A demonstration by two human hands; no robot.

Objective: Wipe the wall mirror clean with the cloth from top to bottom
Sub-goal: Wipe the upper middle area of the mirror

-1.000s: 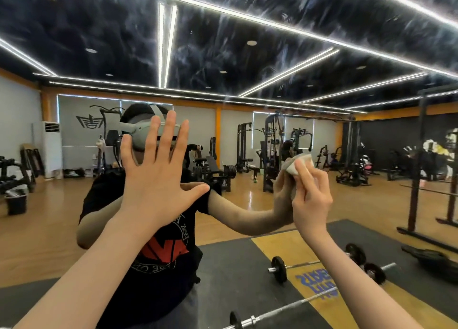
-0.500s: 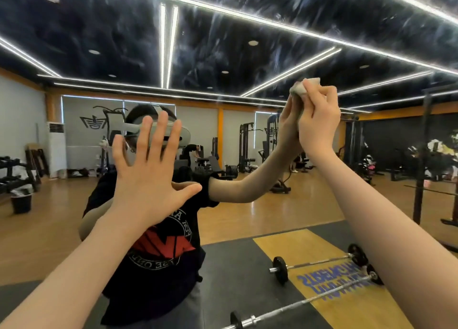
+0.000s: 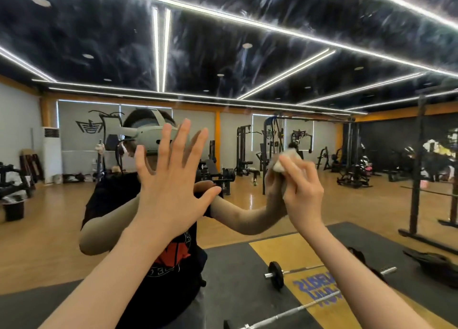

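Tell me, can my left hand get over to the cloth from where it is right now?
Probably yes. The left hand is spread flat against the mirror, and the cloth sits bunched in the right hand just beside it at about the same height, with nothing between them.

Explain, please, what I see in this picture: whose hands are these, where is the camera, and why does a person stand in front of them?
The picture comes from one camera worn on a person's head, looking forward. That person stands close to a large wall mirror, so the figure in the black T-shirt with the pale headset is their own reflection, and the gym with machines and barbells is reflected too. Two bare arms reach in from below. The left hand, with fingers spread and straight, seems to lie flat on the glass. The right hand holds a small crumpled white cloth to the mirror to wipe it. Streaky smears show on the upper glass.
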